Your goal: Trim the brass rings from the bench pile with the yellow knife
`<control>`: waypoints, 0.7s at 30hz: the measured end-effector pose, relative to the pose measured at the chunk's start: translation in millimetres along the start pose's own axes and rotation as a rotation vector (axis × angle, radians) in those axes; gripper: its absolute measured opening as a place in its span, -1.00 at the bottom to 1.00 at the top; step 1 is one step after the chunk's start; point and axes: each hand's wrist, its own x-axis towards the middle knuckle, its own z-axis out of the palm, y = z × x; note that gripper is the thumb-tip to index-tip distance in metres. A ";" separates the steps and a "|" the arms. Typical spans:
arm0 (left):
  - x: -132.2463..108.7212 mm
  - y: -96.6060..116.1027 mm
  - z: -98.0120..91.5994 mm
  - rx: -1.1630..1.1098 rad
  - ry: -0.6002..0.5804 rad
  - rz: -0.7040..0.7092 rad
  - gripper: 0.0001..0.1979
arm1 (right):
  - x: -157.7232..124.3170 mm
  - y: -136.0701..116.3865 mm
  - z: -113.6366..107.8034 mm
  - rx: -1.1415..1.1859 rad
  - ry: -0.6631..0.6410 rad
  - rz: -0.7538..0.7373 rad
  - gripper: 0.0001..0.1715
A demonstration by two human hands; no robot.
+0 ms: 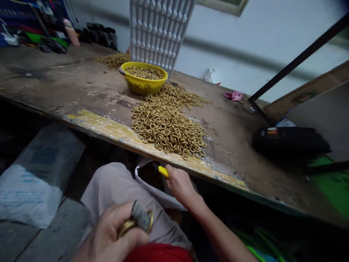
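My left hand (113, 233), near the camera over my lap, is closed around brass-coloured rings (127, 227) and a short grey, rough-looking piece (140, 215). Whether that piece is part of a ring cannot be made out. At the table's front edge, my right hand (178, 182) grips a yellow-handled tool (163, 171) with a dark tip; its exact kind is unclear. The tool is above the opening of a white bag (139, 179), whose inside is dark. Just beyond my right hand, a heap of brass-coloured rings (169, 125) lies on the table.
A yellow basin (144, 86) full of rings stands behind the heap, before a grey ribbed panel (160, 32). More rings (113, 60) lie farther left. On the right are a black bag-like object (290, 142) and a dark metal frame (294, 60). A white sack (38, 178) sits on the floor.
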 end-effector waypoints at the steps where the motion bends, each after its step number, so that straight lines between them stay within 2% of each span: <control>1: 1.4 0.2 2.7 0.014 -0.029 0.019 -0.84 | -1.8 4.6 2.1 0.058 0.023 -0.012 -0.88; 3: 14.2 -3.7 9.5 0.100 -0.012 0.006 -0.84 | -6.6 14.1 3.9 0.209 0.125 -0.064 -0.85; 5: 37.9 -13.0 17.6 0.251 0.057 0.027 -0.83 | -10.1 26.7 1.6 0.302 0.299 -0.062 -0.82; 8: 78.3 -30.6 29.5 0.533 0.122 0.134 -0.81 | -8.7 52.5 -8.3 0.237 0.507 0.035 -0.85; 11: 104.6 -45.4 38.2 0.811 0.068 0.129 -0.94 | -1.5 74.0 -18.6 0.115 0.504 0.103 -0.78; 15: 110.2 -57.2 44.2 1.006 -0.019 0.082 -0.60 | 10.6 79.9 -21.4 -0.009 0.436 0.154 -0.72; 17: 107.0 -58.6 44.5 0.972 -0.028 0.103 -0.68 | 16.5 79.2 -19.3 -0.050 0.396 0.179 -0.78; 19: 105.1 -55.9 43.0 0.859 -0.033 0.119 -0.91 | 20.7 80.1 -18.0 -0.043 0.376 0.199 -0.82; 21: 105.9 -49.4 40.3 0.645 -0.013 0.086 -0.83 | 21.5 81.8 -20.1 0.044 0.405 0.184 -0.85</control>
